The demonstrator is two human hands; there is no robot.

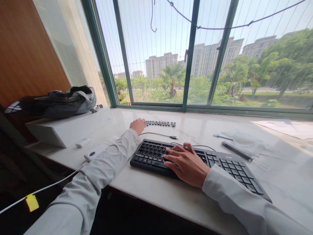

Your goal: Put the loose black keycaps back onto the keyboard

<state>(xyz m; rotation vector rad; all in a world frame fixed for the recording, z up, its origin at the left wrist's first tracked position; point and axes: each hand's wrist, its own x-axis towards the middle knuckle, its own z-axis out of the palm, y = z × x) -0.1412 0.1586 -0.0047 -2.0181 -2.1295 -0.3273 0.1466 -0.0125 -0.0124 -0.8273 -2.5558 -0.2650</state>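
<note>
A black keyboard (156, 164) lies aslant on the white marble-look counter. Many of its key seats look bare of caps, while the lower left rows carry caps. My right hand (187, 164) rests palm down over the keyboard's middle, fingers spread, holding nothing. Farther back, loose dark keycaps (161, 123) stand in short rows on the counter. My left hand (137, 126) reaches to the left end of these rows with its fingers drawn together; whatever is between the fingertips is hidden. Between the rows and the keyboard lies a black cable with a USB plug (173, 137).
At left, a white box (70, 125) carries a dark bag-like bundle (66, 101). A white power strip (97, 152) lies beside my left forearm. To the right are a small blue-tipped tool (223, 136), a dark narrow strip (237, 151) and clear plastic wrapping (246, 140). Windows stand behind.
</note>
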